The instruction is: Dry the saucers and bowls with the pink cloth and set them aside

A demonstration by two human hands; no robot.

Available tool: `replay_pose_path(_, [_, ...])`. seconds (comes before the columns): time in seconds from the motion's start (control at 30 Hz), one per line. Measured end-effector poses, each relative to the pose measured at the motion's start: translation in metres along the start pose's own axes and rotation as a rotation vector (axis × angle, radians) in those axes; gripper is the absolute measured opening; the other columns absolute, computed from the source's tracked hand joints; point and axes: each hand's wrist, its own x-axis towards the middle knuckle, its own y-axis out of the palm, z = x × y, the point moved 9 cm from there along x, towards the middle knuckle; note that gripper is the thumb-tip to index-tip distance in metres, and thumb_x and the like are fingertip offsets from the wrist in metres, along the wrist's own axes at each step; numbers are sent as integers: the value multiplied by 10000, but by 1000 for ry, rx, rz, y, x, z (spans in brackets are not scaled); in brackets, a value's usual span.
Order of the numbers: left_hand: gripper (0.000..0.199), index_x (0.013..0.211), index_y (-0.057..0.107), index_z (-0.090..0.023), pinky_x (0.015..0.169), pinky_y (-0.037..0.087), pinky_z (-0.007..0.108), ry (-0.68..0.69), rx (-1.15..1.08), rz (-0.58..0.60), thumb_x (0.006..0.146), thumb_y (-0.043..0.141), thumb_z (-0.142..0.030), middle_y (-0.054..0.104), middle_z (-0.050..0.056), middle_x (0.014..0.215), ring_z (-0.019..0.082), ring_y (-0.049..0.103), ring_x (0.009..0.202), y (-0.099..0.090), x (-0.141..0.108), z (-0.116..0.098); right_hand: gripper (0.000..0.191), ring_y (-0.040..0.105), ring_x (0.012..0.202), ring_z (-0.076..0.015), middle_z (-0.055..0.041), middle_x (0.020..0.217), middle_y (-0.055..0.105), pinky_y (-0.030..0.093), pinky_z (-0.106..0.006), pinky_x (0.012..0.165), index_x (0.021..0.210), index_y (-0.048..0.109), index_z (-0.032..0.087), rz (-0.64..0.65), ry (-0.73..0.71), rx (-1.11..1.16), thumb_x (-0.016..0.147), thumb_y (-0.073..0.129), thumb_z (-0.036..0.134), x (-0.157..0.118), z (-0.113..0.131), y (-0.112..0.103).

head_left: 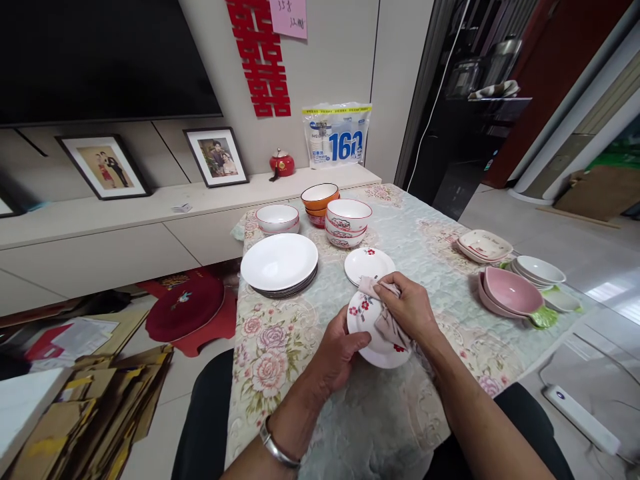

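Note:
A small white plate with red flowers is tilted above the near part of the table. My left hand grips its left edge, thumb on top. My right hand is closed on a pale pinkish cloth, which lies against the plate's upper right face. Just beyond, another white flowered plate rests on the tablecloth. To the left stands a stack of larger white plates. Behind are white bowls with red rims, orange and red bowls and more white bowls.
At the right edge of the flowered tablecloth are pink dishes, small white bowls and squarish dishes. A shelf behind holds framed photos, a red pot and a plastic pack. A red stool stands left.

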Motion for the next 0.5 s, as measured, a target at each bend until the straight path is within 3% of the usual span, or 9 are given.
replay_pose_path(0.13, [595, 1183, 628, -163, 863, 481, 355, 58, 28, -28, 605, 771, -160, 726, 110, 1071, 271, 653, 985, -3, 0, -6, 200, 612, 701, -199, -16, 777, 699, 442, -309, 670, 828, 677, 216, -72, 9, -10, 844, 595, 398, 1, -6, -4])
replay_pose_path(0.27, [497, 1127, 655, -180, 791, 479, 321, 49, 80, -22, 635, 698, -127, 733, 68, 980, 235, 656, 887, -1, -1, -4, 127, 575, 875, -237, -65, 865, 653, 450, -363, 792, 819, 682, 213, -135, -265, -109, 863, 607, 306, -7, 25, -2])
replay_pose_path(0.4, [286, 901, 684, -151, 687, 451, 281, 30, 133, -68, 622, 648, -102, 702, 34, 796, 190, 627, 743, -4, -1, 0, 98, 537, 938, -232, -63, 917, 629, 438, -374, 824, 857, 708, 237, -16, -485, -109, 881, 616, 212, -25, 60, 17])
replay_pose_path(0.5, [289, 892, 680, -152, 672, 445, 280, 38, 132, -86, 614, 627, -96, 692, 27, 769, 182, 615, 710, -6, -1, -1, 101, 542, 936, -229, -51, 931, 640, 425, -381, 816, 899, 722, 252, 53, -546, -128, 882, 632, 208, -29, 66, 25])
